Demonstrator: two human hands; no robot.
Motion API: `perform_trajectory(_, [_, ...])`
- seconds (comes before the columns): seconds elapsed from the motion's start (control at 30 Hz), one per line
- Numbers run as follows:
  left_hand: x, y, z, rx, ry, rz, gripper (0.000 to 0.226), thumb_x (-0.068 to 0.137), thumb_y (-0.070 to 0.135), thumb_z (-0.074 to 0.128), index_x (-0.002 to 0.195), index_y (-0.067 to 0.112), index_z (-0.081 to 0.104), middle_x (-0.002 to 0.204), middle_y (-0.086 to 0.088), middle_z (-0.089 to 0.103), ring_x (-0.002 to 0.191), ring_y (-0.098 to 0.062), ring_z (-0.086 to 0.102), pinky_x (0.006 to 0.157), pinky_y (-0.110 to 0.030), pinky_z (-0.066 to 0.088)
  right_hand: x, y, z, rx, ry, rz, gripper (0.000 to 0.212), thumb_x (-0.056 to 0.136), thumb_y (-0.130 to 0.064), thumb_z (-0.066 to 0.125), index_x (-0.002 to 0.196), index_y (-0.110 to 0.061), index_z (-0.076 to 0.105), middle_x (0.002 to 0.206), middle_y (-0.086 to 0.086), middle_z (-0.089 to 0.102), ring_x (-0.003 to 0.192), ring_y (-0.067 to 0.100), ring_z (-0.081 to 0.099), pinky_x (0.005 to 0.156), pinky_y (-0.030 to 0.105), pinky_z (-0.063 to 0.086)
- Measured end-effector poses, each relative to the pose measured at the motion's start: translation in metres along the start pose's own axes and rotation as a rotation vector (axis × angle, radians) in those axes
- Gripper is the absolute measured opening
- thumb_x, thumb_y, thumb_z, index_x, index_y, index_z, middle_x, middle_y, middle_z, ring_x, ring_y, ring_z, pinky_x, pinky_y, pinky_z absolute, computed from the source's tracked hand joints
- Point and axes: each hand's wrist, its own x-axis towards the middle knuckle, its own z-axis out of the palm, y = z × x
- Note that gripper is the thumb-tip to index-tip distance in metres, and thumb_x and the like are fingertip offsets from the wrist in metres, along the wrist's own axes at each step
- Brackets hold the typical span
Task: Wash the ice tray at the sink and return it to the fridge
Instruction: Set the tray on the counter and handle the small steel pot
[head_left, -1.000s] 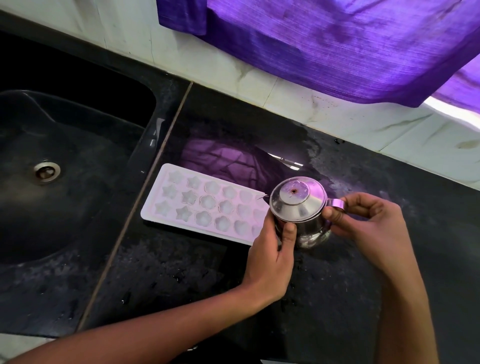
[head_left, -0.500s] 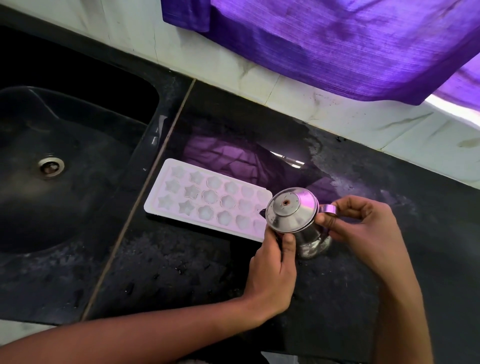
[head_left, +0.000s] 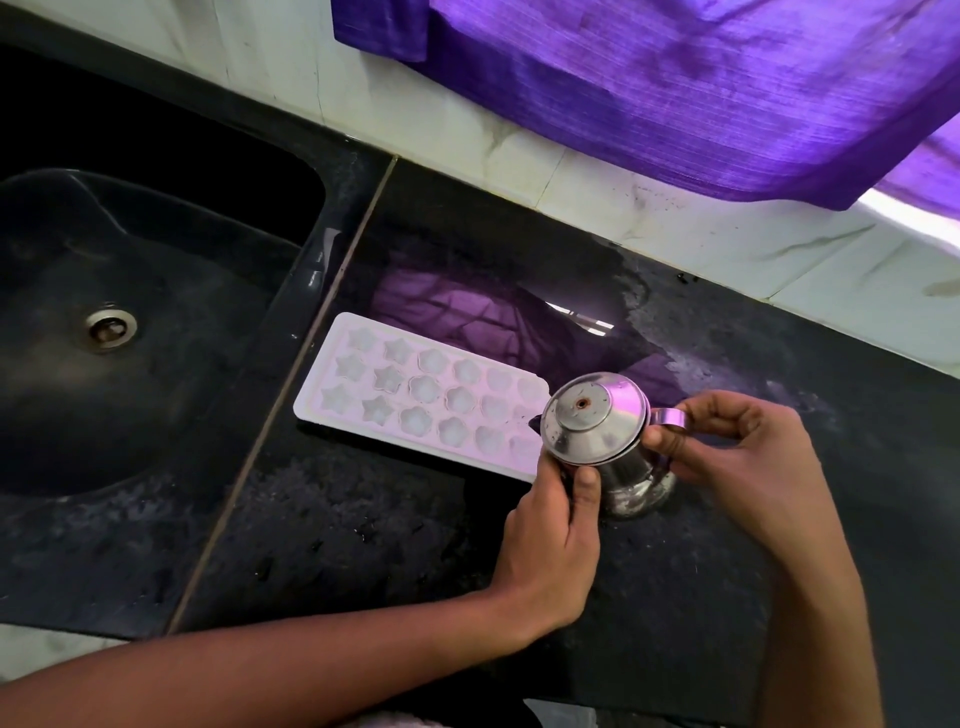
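A white ice tray (head_left: 415, 395) with star and flower moulds lies flat on the black counter, just right of the sink. At its right end stands a small steel lidded pot (head_left: 597, 421) with a spout pointing at the tray. My left hand (head_left: 556, 525) grips the pot's body from the near side, thumb up against its wall. My right hand (head_left: 737, 452) holds the pot's handle, thumb pressed at the lid's edge. The tray's right end is partly hidden behind the pot.
A black sink (head_left: 130, 322) with a round metal drain (head_left: 110, 327) fills the left. The wet black counter (head_left: 363, 519) carries a seam line along the sink's edge. A purple curtain (head_left: 675, 83) hangs over the pale tiled wall at the back.
The pot has tipped slightly toward the tray and settled lower between both hands. The tray has not moved on the counter; the camera view shifted a little.
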Motion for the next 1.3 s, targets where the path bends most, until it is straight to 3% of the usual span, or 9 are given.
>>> perform_trajectory(0.2, [0.001, 0.000, 0.000, -0.020, 0.026, 0.041, 0.054, 0.092, 0.055, 0.023, 0.134, 0.025, 0.037, 0.105, -0.007, 0.066, 0.094, -0.023, 0.061, 0.072, -0.028, 0.041, -0.003, -0.001, -0.001, 0.059, 0.022, -0.013, 0.029, 0.051, -0.030, 0.075, 0.070, -0.009, 0.067, 0.069, 0.002, 0.072, 0.065, 0.022, 0.066, 0.071, 0.047, 0.057])
perform_trajectory(0.3, [0.002, 0.003, -0.002, -0.028, 0.050, 0.083, 0.059, 0.087, 0.056, 0.023, 0.135, 0.024, 0.036, 0.101, -0.019, 0.062, 0.089, -0.025, 0.057, 0.057, -0.013, 0.033, -0.004, 0.002, -0.001, 0.136, 0.034, -0.004, 0.026, 0.054, -0.025, 0.075, 0.071, -0.008, 0.066, 0.069, 0.003, 0.072, 0.064, 0.019, 0.065, 0.065, 0.037, 0.057])
perform_trajectory(0.37, [0.004, 0.002, -0.002, -0.046, 0.078, 0.111, 0.057, 0.091, 0.056, 0.024, 0.139, 0.026, 0.033, 0.103, -0.018, 0.063, 0.091, -0.024, 0.057, 0.060, -0.006, 0.034, -0.003, 0.005, -0.002, 0.184, 0.042, 0.009, 0.019, 0.059, -0.018, 0.076, 0.072, -0.009, 0.066, 0.068, 0.001, 0.072, 0.063, 0.012, 0.066, 0.061, 0.027, 0.057])
perform_trajectory(0.47, [0.009, 0.003, -0.003, -0.071, 0.110, 0.151, 0.058, 0.091, 0.058, 0.026, 0.143, 0.032, 0.028, 0.120, 0.007, 0.062, 0.103, -0.009, 0.059, 0.080, -0.011, 0.041, -0.002, 0.005, -0.001, 0.244, 0.054, 0.012, 0.011, 0.066, -0.006, 0.074, 0.073, -0.010, 0.065, 0.065, -0.002, 0.072, 0.060, 0.007, 0.067, 0.056, 0.018, 0.056])
perform_trajectory(0.57, [0.015, 0.005, -0.006, -0.117, 0.148, 0.173, 0.058, 0.089, 0.060, 0.026, 0.140, 0.032, 0.035, 0.127, 0.021, 0.056, 0.113, 0.007, 0.051, 0.088, -0.010, 0.040, -0.001, 0.001, 0.002, 0.301, 0.080, 0.011, 0.015, 0.063, -0.011, 0.072, 0.075, -0.005, 0.064, 0.062, -0.001, 0.071, 0.059, 0.007, 0.066, 0.054, 0.017, 0.055])
perform_trajectory(0.73, [0.028, 0.007, -0.011, -0.153, 0.182, 0.159, 0.059, 0.090, 0.059, 0.027, 0.139, 0.029, 0.036, 0.127, 0.017, 0.057, 0.114, 0.003, 0.052, 0.091, -0.017, 0.043, 0.012, -0.010, 0.008, 0.300, 0.077, 0.005, 0.025, 0.057, -0.021, 0.073, 0.075, -0.006, 0.066, 0.067, 0.005, 0.072, 0.063, 0.013, 0.066, 0.059, 0.025, 0.057])
perform_trajectory(0.93, [0.044, 0.002, -0.018, -0.164, 0.201, 0.091, 0.062, 0.085, 0.064, 0.023, 0.130, 0.028, 0.045, 0.102, 0.021, 0.062, 0.096, 0.003, 0.057, 0.080, -0.019, 0.045, 0.031, -0.017, 0.016, 0.244, 0.030, -0.006, 0.030, 0.055, -0.023, 0.077, 0.078, -0.005, 0.069, 0.072, 0.005, 0.073, 0.063, 0.015, 0.070, 0.058, 0.024, 0.059])
perform_trajectory(1.1, [0.054, -0.001, -0.020, -0.181, 0.224, 0.057, 0.066, 0.080, 0.068, 0.021, 0.122, 0.025, 0.050, 0.099, 0.008, 0.066, 0.092, -0.009, 0.061, 0.085, -0.035, 0.049, 0.042, -0.020, 0.024, 0.227, 0.016, -0.009, 0.023, 0.057, -0.024, 0.077, 0.073, -0.011, 0.068, 0.069, 0.002, 0.073, 0.060, 0.012, 0.069, 0.055, 0.022, 0.057])
perform_trajectory(1.3, [0.058, 0.001, -0.025, -0.212, 0.203, 0.008, 0.056, 0.086, 0.054, 0.024, 0.120, 0.019, 0.051, 0.097, 0.020, 0.061, 0.091, 0.004, 0.057, 0.082, -0.023, 0.045, 0.049, -0.024, 0.029, 0.164, 0.015, -0.052, 0.018, 0.061, -0.021, 0.081, 0.072, -0.012, 0.069, 0.065, -0.005, 0.072, 0.053, 0.006, 0.065, 0.052, 0.020, 0.056])
